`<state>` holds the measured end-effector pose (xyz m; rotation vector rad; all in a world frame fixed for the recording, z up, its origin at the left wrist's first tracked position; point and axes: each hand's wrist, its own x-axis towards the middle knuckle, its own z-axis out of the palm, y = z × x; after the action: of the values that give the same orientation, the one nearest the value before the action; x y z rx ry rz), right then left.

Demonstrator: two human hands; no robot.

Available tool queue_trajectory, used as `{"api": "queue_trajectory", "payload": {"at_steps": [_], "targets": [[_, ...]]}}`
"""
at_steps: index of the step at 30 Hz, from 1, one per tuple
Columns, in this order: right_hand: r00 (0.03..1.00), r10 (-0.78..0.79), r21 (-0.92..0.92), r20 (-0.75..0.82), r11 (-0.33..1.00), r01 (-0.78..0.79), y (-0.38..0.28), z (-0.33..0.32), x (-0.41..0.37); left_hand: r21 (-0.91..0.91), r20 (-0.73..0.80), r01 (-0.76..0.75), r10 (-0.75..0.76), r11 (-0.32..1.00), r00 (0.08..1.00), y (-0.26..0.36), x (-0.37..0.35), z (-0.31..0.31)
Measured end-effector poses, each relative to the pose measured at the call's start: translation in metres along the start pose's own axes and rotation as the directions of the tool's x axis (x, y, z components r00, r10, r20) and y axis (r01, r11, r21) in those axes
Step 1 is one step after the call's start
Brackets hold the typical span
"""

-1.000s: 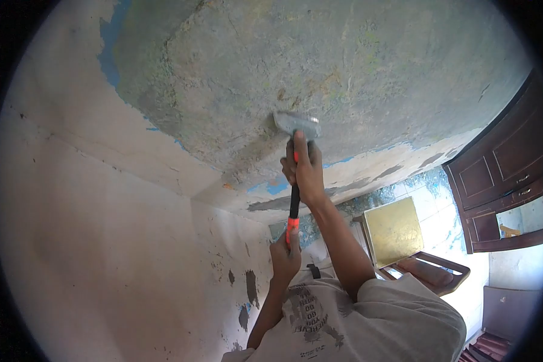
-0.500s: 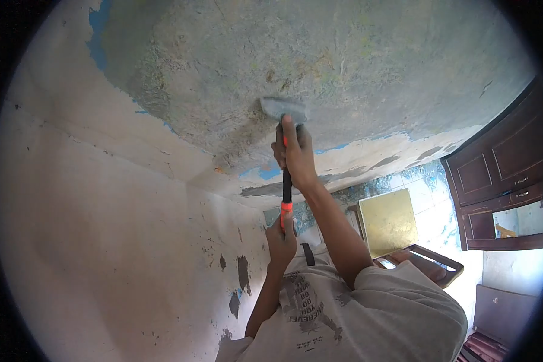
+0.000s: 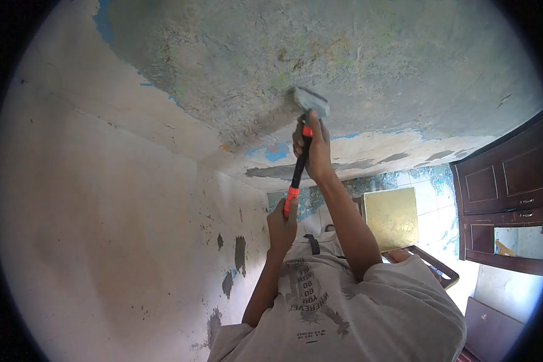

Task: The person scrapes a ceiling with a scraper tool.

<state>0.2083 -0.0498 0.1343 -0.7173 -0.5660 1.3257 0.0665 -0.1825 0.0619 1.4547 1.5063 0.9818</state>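
Observation:
A long-handled scraper with a black and orange handle slants up across the middle of the view. Its wide grey blade lies against the rough, stripped grey-green surface. Close below the blade, my right hand is wrapped around the upper handle. My left hand grips the orange lower end, nearer my chest. Ragged edges of blue and off-white paint border the stripped area.
A pale wall with dark chipped patches rises on the left. To the right are a yellowish board, a brown wooden frame beside it, and a dark wooden cabinet. Pale tiles show on the floor.
The blade has slid right across the stripped surface, and the scraper now leans to the right. Both hands have kept their grip; the view has shifted slightly.

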Motion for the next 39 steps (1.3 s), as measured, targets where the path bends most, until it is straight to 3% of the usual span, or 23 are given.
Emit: {"api": "queue_trajectory", "payload": {"at_steps": [3,6,9,15,24,30,33,36,39], "targets": [[0.987,0.074,-0.099,-0.144,0.991,-0.089,0.04,-0.041,-0.018,0.169,0.02,0.057,-0.062,0.984,0.998,0.001,-0.016,0.002],[0.935,0.151,-0.143,-0.32,0.968,-0.205,0.079,-0.077,-0.032,0.227,0.078,0.019,-0.037,0.974,0.996,-0.005,-0.023,0.008],[0.852,0.306,0.056,-0.424,0.948,-0.312,0.1,-0.104,-0.038,0.283,0.159,-0.004,-0.043,0.959,0.986,0.003,-0.028,0.01],[0.789,0.493,0.341,-0.368,0.86,-0.379,0.102,-0.14,-0.045,0.171,0.218,0.159,-0.195,0.972,0.956,0.016,-0.037,0.023],[0.827,0.438,0.437,-0.351,0.858,-0.269,0.084,-0.165,-0.041,0.176,0.345,-0.041,-0.023,0.983,0.938,0.007,-0.037,0.042],[0.853,0.359,0.536,-0.38,0.836,-0.113,0.058,-0.148,-0.03,-0.005,0.538,0.036,-0.028,0.999,0.842,0.029,0.001,0.024],[0.809,0.314,0.476,-0.498,0.878,-0.048,0.047,-0.133,-0.03,-0.148,0.657,0.263,-0.104,0.953,0.746,0.038,0.016,0.016],[0.819,0.29,0.424,-0.495,0.903,-0.064,0.047,-0.13,-0.038,-0.275,0.724,0.283,0.004,0.919,0.689,0.03,0.026,0.012],[0.832,0.228,0.33,-0.505,0.942,-0.057,0.046,-0.125,-0.049,-0.288,0.743,0.392,-0.054,0.874,0.667,0.027,0.021,0.012]]}}
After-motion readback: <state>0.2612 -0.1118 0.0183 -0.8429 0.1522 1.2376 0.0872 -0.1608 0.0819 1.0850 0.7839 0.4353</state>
